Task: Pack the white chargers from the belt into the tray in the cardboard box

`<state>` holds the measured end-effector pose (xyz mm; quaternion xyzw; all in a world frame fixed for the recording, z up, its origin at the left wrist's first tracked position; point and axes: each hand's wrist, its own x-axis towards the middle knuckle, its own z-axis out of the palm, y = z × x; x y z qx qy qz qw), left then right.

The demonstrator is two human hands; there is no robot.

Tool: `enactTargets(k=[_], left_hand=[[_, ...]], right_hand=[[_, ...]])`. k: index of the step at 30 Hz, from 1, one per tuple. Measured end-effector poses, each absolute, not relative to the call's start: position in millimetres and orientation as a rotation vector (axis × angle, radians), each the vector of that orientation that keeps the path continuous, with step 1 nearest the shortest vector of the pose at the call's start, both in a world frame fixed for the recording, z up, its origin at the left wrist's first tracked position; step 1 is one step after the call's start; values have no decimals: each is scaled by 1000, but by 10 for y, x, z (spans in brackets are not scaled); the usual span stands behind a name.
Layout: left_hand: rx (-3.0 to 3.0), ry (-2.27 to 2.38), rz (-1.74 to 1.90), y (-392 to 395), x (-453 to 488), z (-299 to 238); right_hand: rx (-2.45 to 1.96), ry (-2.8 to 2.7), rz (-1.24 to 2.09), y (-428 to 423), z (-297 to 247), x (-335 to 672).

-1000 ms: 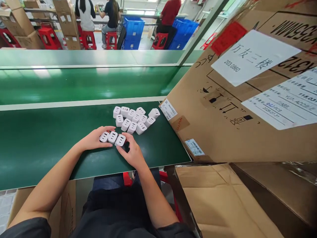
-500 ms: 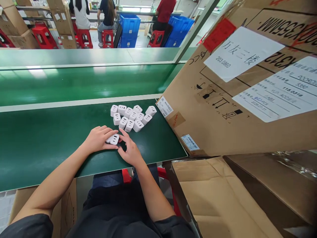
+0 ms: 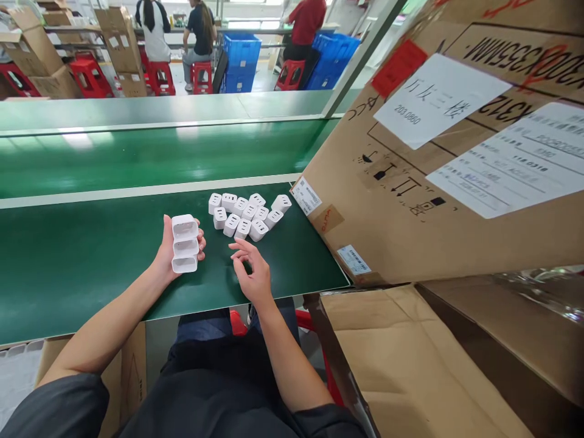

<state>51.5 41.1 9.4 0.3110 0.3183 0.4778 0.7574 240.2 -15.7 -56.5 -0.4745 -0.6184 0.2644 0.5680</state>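
My left hand [image 3: 166,252] is wrapped round a row of three white plastic charger housings [image 3: 185,247], lined up one behind another. Their hollow open ends face me. To the right, my right hand [image 3: 253,274] hovers over the green work surface with its fingers loosely bent and apart, holding nothing visible. Just beyond it stands a cluster of several more white charger housings [image 3: 249,211], with dark slots showing on their upper faces.
A large cardboard box [image 3: 392,237] with paper labels leans in from the right. Below it is an open carton [image 3: 410,353]. A white strip [image 3: 137,191] crosses the green table [image 3: 91,261]. Seated people, red stools [image 3: 202,78] and blue crates [image 3: 240,61] are across the room.
My left hand has moved left and turned, so the housings now show their hollow ends. My right hand has come away from them, slightly to the right. The camera view has shifted slightly.
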Motion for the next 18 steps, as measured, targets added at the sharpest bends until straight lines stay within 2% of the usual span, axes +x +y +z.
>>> enactTargets(k=[9,15,18], left_hand=[[369,765,977,348,584,134],[360,889,1017,370,629,89],[334,913,1053,309,631,132]], right_hand=[[-971,-1896,211,-218,111,2237],[-1167,-2238,10,19,280,2025],[-1228,-2409,-94,-11,541,2010]])
